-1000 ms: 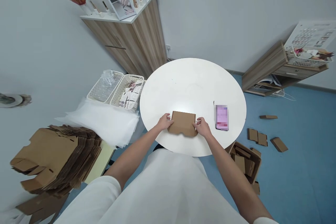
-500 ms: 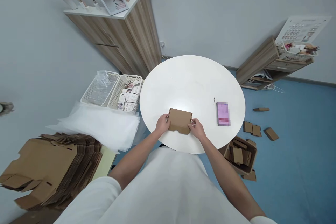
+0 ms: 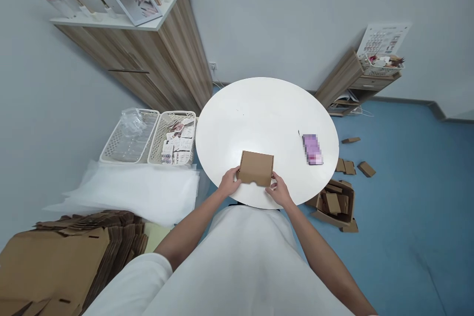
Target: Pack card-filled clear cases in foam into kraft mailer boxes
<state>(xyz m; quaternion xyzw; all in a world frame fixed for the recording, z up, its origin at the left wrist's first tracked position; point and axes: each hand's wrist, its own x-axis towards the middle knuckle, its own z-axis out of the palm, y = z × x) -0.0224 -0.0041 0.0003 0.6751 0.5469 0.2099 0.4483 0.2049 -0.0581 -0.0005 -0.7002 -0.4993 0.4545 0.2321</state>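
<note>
A small brown cardboard box [image 3: 256, 168] with its lid down rests near the front edge of the round white table [image 3: 266, 108]. My left hand [image 3: 230, 181] grips its left side near the front corner, thumb on the near face. At the opposite front corner, my right hand [image 3: 279, 190] has its fingers curled against the box's right side. The undersides of some fingers are hidden. To the right on the table lies a purple, pixelated item [image 3: 312, 149] whose kind I cannot make out.
Left of the table stand a basket of cards [image 3: 153, 150] and a basket of clear bags [image 3: 107, 150]. White sheets [image 3: 137, 190] and stacked flat cardboard [image 3: 52, 266] lie nearer me. A carton of small boxes [image 3: 348, 212] sits on the floor at right, with loose boxes [image 3: 366, 169] beyond.
The view has swung to the right. Both hands remain at the box's sides; my right hand has slipped slightly lower along its right front corner.
</note>
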